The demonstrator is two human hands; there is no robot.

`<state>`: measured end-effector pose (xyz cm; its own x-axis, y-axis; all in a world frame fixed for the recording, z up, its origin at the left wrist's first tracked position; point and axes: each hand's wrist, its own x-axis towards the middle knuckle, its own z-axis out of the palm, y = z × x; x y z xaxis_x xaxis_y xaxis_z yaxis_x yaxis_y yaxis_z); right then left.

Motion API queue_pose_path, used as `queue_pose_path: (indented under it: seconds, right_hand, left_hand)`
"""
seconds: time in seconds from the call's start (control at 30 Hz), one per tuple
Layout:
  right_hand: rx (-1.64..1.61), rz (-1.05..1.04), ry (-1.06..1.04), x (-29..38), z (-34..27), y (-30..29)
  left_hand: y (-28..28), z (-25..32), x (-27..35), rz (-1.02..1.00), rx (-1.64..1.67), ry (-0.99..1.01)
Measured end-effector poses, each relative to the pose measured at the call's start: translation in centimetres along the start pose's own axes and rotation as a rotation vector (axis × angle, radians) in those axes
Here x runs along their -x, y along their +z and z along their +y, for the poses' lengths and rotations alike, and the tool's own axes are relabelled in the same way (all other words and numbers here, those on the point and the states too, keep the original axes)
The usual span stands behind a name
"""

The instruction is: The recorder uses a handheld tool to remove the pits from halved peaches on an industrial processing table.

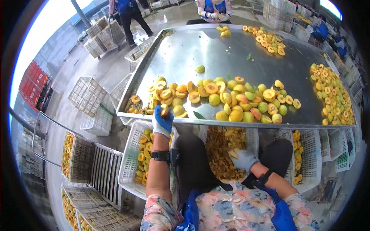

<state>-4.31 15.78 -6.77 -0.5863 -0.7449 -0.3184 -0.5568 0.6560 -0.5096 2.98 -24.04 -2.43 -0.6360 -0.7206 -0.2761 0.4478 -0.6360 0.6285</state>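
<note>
Over the near left edge of a metal sorting table, my gloved left hand grips a halved yellow fruit, likely a peach or apricot. My right hand, also gloved, is low over a crate of brown and yellow fruit scraps between my knees. A yellow piece lies at its fingers; whether it is gripped cannot be told. Whole and halved fruits are spread along the table's near side, with a lone greenish fruit farther back.
A white plastic crate of fruit halves stands left of my legs, another to the right. A large fruit pile lies at the table's right end. A person sits across the table; another stands by stacked crates.
</note>
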Motion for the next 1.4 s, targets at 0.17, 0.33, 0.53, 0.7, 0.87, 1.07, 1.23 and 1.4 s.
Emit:
queue_pose_path:
  seconds: [0.17,0.33,0.53,0.7,0.87,1.07,1.23,1.4]
  right_hand:
    - [-0.017,-0.004,-0.02,1.3,-1.2,-1.5]
    - [-0.225,0.226,0.025,3.5,-2.5,-2.9]
    - [-0.381,0.419,-0.076,5.5,-6.4,-4.1]
    - [-0.308,0.39,-0.203,6.4,-7.8,-4.0]
    - [-0.23,0.299,-0.166,6.6,-6.7,-3.1]
    - [-0.213,0.237,-0.12,7.2,-6.7,-2.8]
    - [-0.17,0.113,-0.14,7.3,-6.4,-2.6]
    - [-0.328,0.16,-0.093,6.8,-6.5,-2.4]
  left_hand:
    - [3.4,-1.7,7.4,-0.265,0.338,-0.122]
    - [4.8,-6.3,11.9,-0.457,0.338,-0.273]
    - [7.4,-9.1,17.5,-0.348,0.019,-0.328]
    - [7.9,-11.5,20.0,-0.328,-0.09,-0.314]
    - [8.7,-12.5,21.7,-0.378,-0.191,-0.252]
    - [8.1,-13.5,21.9,-0.352,-0.266,-0.214]
    - [7.3,-13.8,20.8,-0.297,-0.345,-0.317]
    - [8.6,-13.8,21.8,-0.375,-0.181,-0.333]
